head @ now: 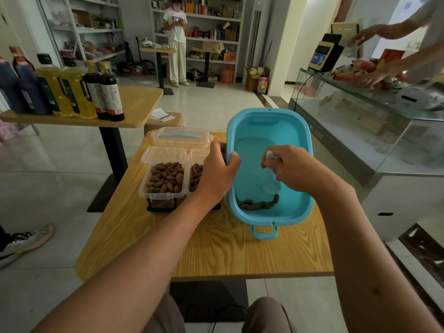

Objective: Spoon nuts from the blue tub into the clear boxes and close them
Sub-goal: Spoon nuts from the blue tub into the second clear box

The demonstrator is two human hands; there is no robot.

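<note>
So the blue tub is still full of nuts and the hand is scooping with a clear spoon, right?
Not quite. In the head view the blue tub is almost empty: only a few nuts lie along its near edge. The right hand does hold a clear spoon in it.

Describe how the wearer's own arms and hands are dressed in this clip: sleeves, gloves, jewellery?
Both forearms are bare along their whole visible length, with no sleeve edge in view. The left hand and right hand wear no gloves, and no ring, watch or bracelet shows. A small dark mark sits on the right forearm. Grey-brown trousers cover the knees below.
</note>
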